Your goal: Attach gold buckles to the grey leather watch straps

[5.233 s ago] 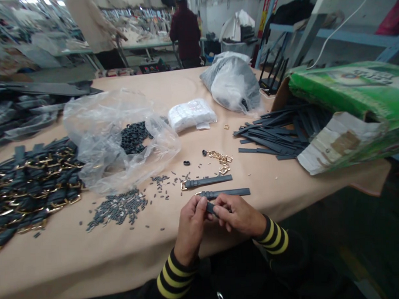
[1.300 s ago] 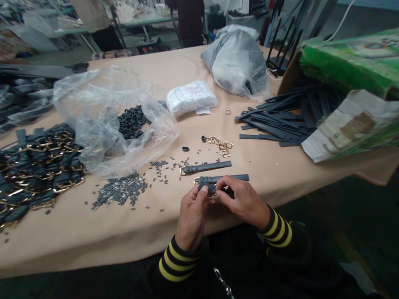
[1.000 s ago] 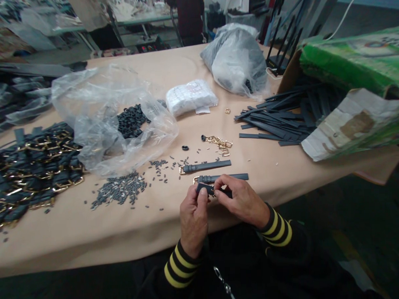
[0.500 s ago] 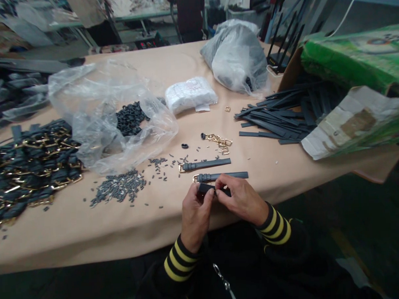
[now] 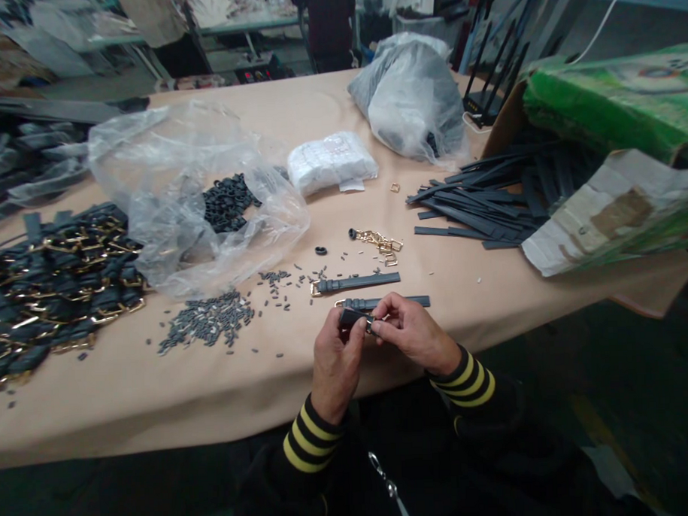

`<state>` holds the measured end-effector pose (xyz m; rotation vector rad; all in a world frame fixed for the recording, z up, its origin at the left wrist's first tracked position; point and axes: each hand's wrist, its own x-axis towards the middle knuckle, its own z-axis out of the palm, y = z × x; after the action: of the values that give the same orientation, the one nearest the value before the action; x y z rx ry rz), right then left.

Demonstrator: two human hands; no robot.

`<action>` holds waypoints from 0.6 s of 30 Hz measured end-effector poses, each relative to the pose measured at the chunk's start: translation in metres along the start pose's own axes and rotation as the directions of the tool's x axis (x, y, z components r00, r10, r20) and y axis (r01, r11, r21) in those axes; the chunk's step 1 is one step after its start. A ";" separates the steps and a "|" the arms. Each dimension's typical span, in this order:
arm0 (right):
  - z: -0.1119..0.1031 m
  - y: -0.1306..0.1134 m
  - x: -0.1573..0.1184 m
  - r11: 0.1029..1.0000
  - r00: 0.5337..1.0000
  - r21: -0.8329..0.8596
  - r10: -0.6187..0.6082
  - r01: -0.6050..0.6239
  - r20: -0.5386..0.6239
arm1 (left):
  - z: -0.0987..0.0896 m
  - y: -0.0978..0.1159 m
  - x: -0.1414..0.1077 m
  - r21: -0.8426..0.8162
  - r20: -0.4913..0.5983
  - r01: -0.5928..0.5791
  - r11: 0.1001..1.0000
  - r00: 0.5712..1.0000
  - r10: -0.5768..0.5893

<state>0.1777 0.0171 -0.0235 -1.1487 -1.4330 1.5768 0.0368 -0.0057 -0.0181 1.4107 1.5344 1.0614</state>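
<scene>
Near the table's front edge, a dark strap (image 5: 351, 316) is held between my two hands. My left hand (image 5: 335, 360) is closed on it, thumb on top. The fingers of my right hand (image 5: 414, 329) pinch the strap's other end, where a small shiny bit of metal shows; my fingertips hide most of it. Just beyond my hands lie a strap with a gold buckle (image 5: 388, 302) and, behind that, another buckled strap (image 5: 359, 283). Gold buckles (image 5: 382, 243) lie in a small group farther back, with a black loop (image 5: 320, 250) to their left.
Small dark pieces (image 5: 208, 321) lie heaped left of my hands. A clear bag (image 5: 167, 211) holds black loops (image 5: 231, 203). Buckled straps (image 5: 57, 290) pile at far left. Plain straps (image 5: 483, 204) spill from a green box (image 5: 609, 91) at right. A white packet (image 5: 332, 162) lies behind.
The strap between my hands has tilted, and a bit of metal now shows at my right fingertips. My right hand has shifted slightly left and up.
</scene>
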 end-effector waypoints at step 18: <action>0.002 -0.001 0.001 0.980 0.995 0.193 0.037 -0.055 0.097 | -0.001 0.003 -0.006 -0.005 0.030 -0.079 0.997 0.996 0.079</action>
<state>0.1756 0.0180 -0.0223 -1.0116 -1.2846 1.7803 0.0369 -0.0112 -0.0151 1.4887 1.4648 1.0846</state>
